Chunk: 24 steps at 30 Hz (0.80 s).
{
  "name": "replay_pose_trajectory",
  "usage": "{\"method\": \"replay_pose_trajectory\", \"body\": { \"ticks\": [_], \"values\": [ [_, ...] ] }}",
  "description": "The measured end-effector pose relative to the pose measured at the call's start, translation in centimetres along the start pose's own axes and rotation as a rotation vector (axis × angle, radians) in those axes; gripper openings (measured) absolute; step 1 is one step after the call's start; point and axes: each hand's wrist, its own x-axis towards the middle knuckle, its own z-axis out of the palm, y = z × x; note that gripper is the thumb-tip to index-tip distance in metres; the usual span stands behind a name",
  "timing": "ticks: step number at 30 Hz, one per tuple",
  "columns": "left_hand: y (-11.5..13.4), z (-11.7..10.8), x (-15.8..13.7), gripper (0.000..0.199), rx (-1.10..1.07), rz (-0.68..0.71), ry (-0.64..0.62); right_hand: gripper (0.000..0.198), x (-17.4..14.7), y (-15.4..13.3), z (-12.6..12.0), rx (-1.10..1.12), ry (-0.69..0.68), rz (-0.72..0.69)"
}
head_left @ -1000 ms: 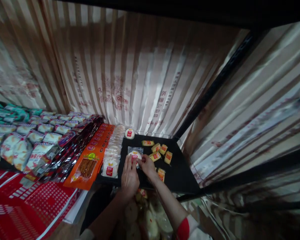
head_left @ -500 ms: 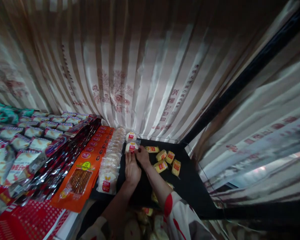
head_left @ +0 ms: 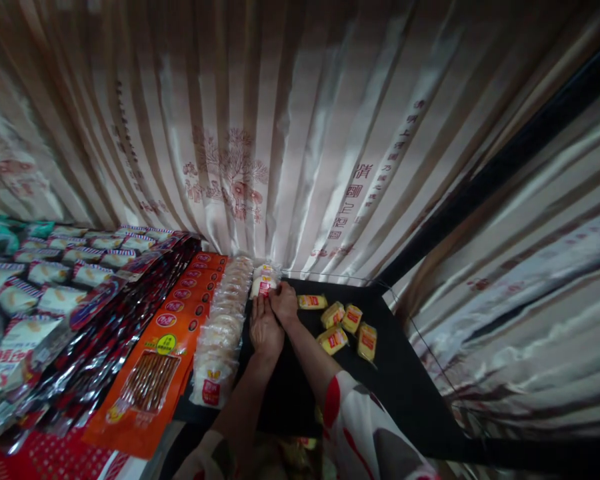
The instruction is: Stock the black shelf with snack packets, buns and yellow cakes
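Full row of round white packets [head_left: 223,333] laid, left of my grip. Second row barely started: the packet in hand [head_left: 264,287] is at my fingertips, toward the curtain [head_left: 300,153], seemingly overlapping one behind. Can't tell how many are left. Left hand [head_left: 267,328]: fingers straight, flat against its near edge, not gripping. Right hand [head_left: 284,303]: fingers curled at its right edge; can't tell if pinching. Yellow packets [head_left: 333,340] lie loose right of me. Vs half a second ago: packet's slid farther back, rear one's red label now covered.
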Motion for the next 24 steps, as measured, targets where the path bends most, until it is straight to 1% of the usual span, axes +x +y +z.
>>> {"method": "replay_pose_trajectory", "body": {
  "ticks": [2,5,10,13,16,20,22,24],
  "values": [
    [0.2,-0.3,0.1,0.049,0.035,-0.03,-0.024,0.031,0.0,-0.1,0.1,-0.012,-0.011,0.006],
    [0.4,-0.5,0.4,0.049,0.057,-0.047,-0.045,0.032,0.2,-0.1,0.1,-0.044,-0.024,0.005],
    [0.5,-0.4,0.7,0.053,0.055,-0.027,-0.017,0.031,0.8,0.1,0.1,-0.062,-0.045,-0.01],
    [0.4,-0.3,0.8,0.052,0.063,-0.034,-0.027,0.031,1.0,0.2,0.2,-0.04,-0.045,-0.019],
    [0.2,-0.3,0.7,0.052,0.043,-0.033,-0.032,0.033,0.6,0.3,0.4,0.0,0.003,-0.037],
    [0.1,-0.5,-0.2,0.053,-0.059,0.049,0.002,0.036,-0.7,0.4,0.0,0.047,0.133,-0.105],
    [0.2,-0.8,-1.0,0.051,-0.098,0.08,0.031,0.035,-1.6,0.4,-0.6,0.088,0.146,-0.16],
    [0.5,-1.3,-2.2,0.047,-0.11,0.084,0.054,0.032,-2.8,0.5,-1.3,0.146,0.127,-0.2]
  ]
}}
